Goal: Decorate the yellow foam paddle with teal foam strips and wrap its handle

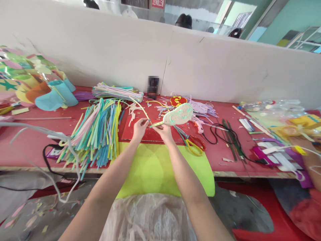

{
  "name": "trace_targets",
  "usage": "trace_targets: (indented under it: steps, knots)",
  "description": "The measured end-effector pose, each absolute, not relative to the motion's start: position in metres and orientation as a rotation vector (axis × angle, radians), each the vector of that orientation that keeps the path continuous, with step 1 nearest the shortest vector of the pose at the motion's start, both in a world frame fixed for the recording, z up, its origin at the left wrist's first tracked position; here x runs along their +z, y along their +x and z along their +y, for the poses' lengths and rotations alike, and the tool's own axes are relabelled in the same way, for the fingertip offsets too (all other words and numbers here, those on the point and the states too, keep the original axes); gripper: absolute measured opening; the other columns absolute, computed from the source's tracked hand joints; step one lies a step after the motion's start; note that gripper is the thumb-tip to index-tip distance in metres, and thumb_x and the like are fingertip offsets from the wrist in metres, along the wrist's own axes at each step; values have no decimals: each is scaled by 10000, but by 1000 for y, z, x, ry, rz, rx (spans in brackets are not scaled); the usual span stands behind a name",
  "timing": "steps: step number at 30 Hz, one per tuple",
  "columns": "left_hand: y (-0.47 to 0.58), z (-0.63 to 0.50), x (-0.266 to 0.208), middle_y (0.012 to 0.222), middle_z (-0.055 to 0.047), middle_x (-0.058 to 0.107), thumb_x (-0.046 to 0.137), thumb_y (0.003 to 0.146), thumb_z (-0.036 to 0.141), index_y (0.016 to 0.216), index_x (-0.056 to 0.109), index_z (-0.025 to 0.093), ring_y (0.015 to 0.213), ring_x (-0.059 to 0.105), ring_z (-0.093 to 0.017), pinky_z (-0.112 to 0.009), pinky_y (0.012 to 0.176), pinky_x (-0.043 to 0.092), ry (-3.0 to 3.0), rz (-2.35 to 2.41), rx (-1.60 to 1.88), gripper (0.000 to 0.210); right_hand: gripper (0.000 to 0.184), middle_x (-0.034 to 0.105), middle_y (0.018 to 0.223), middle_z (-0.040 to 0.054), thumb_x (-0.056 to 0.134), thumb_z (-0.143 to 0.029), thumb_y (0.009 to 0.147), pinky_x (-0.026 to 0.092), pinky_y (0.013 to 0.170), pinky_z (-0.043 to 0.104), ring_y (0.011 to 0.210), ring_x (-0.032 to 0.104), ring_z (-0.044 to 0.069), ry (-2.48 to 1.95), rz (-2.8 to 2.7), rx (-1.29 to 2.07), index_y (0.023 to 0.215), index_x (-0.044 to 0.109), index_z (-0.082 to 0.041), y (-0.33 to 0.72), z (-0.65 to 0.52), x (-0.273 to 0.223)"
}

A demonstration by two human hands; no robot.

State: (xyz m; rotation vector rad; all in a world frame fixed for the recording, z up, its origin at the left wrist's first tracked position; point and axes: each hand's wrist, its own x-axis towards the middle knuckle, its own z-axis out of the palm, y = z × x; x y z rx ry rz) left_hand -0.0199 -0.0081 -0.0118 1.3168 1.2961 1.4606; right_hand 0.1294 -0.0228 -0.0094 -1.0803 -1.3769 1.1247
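My left hand (140, 128) is closed, its thumb and fingers pinching a thin pale yellow strip (141, 107) that runs up and away to the left. My right hand (164, 132) grips the narrow yellow-green handle of a pale green, paddle-shaped craft piece (178, 114) with mint green patterns on its face. Both hands meet at the handle's end, where the strip touches or nearly touches it. Below the right hand lie scissors (192, 143) with yellow and red-orange handles. A pink glue gun (200, 126) rests just beyond them.
A large bundle of pastel strips (96, 134) stands at left, with more strips (116, 92) behind. Blue felt boot shapes (56, 95) sit further left. A black cable (232, 137) coils at right near a purple power strip (278, 155). A white partition (112, 50) closes the back.
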Motion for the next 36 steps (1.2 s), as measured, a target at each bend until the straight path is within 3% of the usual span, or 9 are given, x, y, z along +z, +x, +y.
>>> trace_targets:
  steps: [9, 17, 24, 29, 36]
  knots:
    - [-11, -28, 7, 788, -21, 632, 582, 772, 304, 778, 662, 202, 736, 581, -142, -254, 723, 476, 1577, 1263, 1613, 129, 332, 725, 853, 34, 660, -455, 657, 519, 716, 335, 824, 661, 223, -1128, -1304, 1067, 871, 701, -203, 130, -20, -11]
    - [-4, -38, 13, 859, -40, 659, 582, 769, 270, 845, 694, 219, 826, 605, -180, -299, 829, 466, 1770, 1108, 1506, 145, 302, 725, 875, 39, 691, -405, 632, 510, 796, 332, 881, 662, 207, -1084, -1104, 1065, 842, 685, -187, 133, -12, -15]
    - [-2, -42, 14, 967, -49, 679, 540, 789, 291, 927, 671, 186, 935, 623, -190, -309, 892, 460, 1605, 988, 1405, 218, 318, 725, 892, 51, 683, -407, 635, 511, 802, 333, 901, 663, 208, -1052, -1043, 1060, 857, 683, -179, 133, -13, -13]
    - [-1, -29, 0, 831, -53, 689, 652, 710, 356, 837, 631, 158, 798, 653, -179, -309, 792, 505, 1413, 1003, 1403, 236, 305, 725, 853, 51, 690, -395, 633, 523, 766, 322, 838, 675, 210, -1016, -1061, 1077, 843, 682, -175, 133, -15, -10]
    - [3, -20, -16, 652, 18, 629, 686, 679, 345, 879, 540, 173, 609, 649, -135, -277, 677, 518, 1185, 903, 1310, 302, 311, 725, 871, 77, 685, -401, 641, 528, 779, 346, 882, 668, 243, -1071, -1056, 1026, 837, 682, -159, 133, -16, -8]
